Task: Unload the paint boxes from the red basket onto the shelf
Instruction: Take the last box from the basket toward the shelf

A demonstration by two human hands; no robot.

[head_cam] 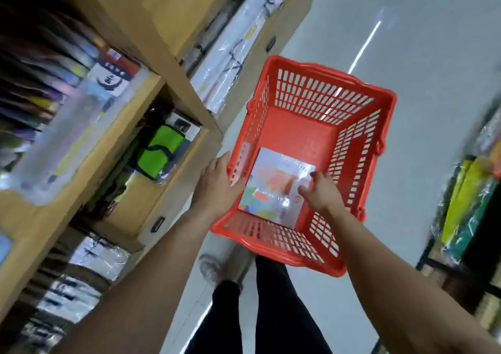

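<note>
item: red basket (295,134), plastic, slotted walls, solid floor. held up in the air over the aisle floor (420,55), beside the shelf (151,36).

contents: one paint box (268,191), flat, pale cover with patches of colour, wrapped in shiny film. it lies in the near half of the basket's floor, close to the left wall and reaching almost to the near wall. the far half of the basket's floor shows bare red.

left hand (217,188): on the outside of the basket's left wall, near the near-left corner. fingers wrapped over the rim, gripping it.

right hand (320,191): inside the basket, on the right edge of the paint box. fingers bent down onto the cover, thumb towards the far side, narrow, taking hold of the box. whether the box is off the basket's floor cannot be told.

shelf: wooden, to the left, several levels. upper level holds a blurred row of flat packs standing on edge. lower compartment holds a green pouch (160,153) in clear wrap. further along the aisle, long rolls (233,50) in plastic film.

right edge: a second rack (461,204) with yellow and green wrapped goods, blurred.

below the basket: the person's dark trouser legs (271,313) and one light shoe (210,268) on the aisle floor.
</note>
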